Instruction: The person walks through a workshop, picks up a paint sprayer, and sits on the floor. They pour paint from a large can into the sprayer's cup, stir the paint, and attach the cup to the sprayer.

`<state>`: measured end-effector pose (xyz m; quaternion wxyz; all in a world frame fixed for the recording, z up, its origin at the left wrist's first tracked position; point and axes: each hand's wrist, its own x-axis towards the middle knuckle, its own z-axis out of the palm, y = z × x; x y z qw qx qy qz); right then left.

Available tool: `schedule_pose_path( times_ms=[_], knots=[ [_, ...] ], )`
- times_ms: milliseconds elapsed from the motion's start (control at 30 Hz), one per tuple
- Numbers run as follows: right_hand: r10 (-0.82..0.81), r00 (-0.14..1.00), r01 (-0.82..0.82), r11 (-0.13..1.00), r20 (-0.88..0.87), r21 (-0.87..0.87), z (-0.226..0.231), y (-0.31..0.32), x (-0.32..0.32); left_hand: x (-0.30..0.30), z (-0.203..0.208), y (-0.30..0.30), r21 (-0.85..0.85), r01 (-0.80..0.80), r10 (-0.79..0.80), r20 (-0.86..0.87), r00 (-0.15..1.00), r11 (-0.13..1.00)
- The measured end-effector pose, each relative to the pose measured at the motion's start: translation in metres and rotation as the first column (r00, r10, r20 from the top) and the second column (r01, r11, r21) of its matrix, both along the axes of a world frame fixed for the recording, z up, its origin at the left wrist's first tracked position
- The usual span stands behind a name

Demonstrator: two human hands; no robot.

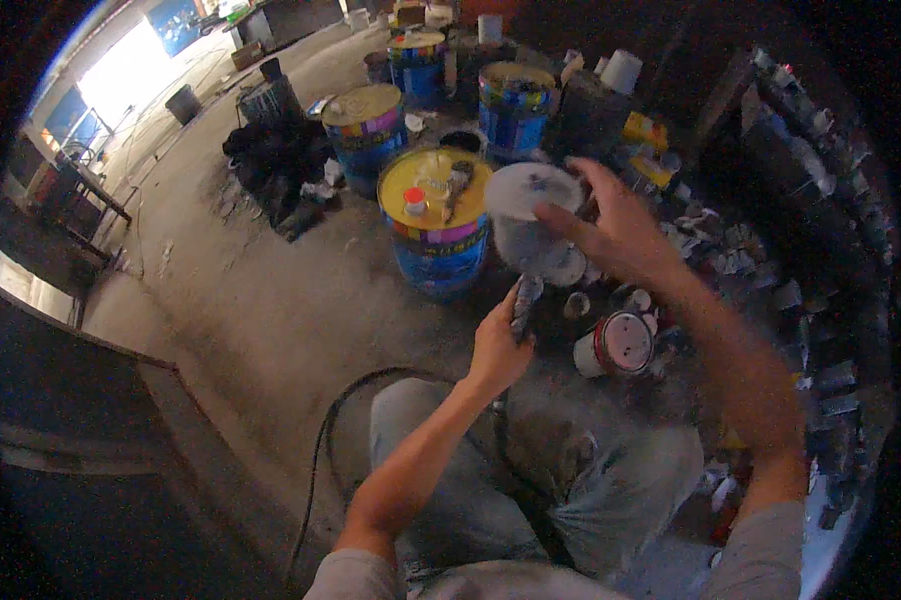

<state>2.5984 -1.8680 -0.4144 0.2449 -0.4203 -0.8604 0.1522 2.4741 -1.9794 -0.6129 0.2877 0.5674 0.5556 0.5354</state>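
Observation:
In front of me my left hand is wrapped round the dark handle of what looks like a spray gun. A black hose hangs below that hand. Above the handle stands a whitish round cup with a pale, stained top. My right hand grips the cup from its right side, thumb over the top and fingers round the far edge. Just left of the cup is a blue drum with a yellow lid, bearing a red-capped container and a dirty brush-like tool.
More blue drums stand behind. A white can with a red rim sits by my right knee. Cluttered shelves line the right. A black bag lies on the floor, and a black hose loops beside my left leg.

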Motion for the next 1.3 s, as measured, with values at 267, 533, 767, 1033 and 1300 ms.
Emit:
schedule_pose_path(
  times_ms=[267, 533, 767, 1033, 1300],
  knots=[
    [0.307, 0.817, -0.127, 0.921, 0.487, -0.368, -0.003, 0.054, 0.015, 0.002, -0.028, -0.007, -0.069, -0.158, 0.104, -0.495, 0.863, 0.985],
    [0.775, 0.513, -0.715, 0.624, 0.369, -0.316, -0.095, 0.089, 0.041, -0.024, -0.057, -0.024, -0.566, 0.133, -0.248, -0.131, 0.960, 0.814],
    [0.353, 0.903, -0.148, 0.793, 0.247, -0.591, -0.145, 0.067, 0.046, -0.014, -0.046, -0.032, -0.375, -0.267, -0.066, -0.677, 0.733, 0.888],
    [0.370, 0.897, -0.148, 0.768, 0.243, -0.623, -0.125, 0.050, 0.070, 0.014, -0.015, 0.014, -0.231, -0.003, -0.093, -0.404, 0.910, 0.973],
    [0.524, 0.820, -0.357, 0.784, 0.232, -0.507, -0.127, 0.027, 0.083, 0.041, -0.029, 0.000, -0.241, 0.053, -0.115, -0.251, 0.961, 0.969]
  ],
)
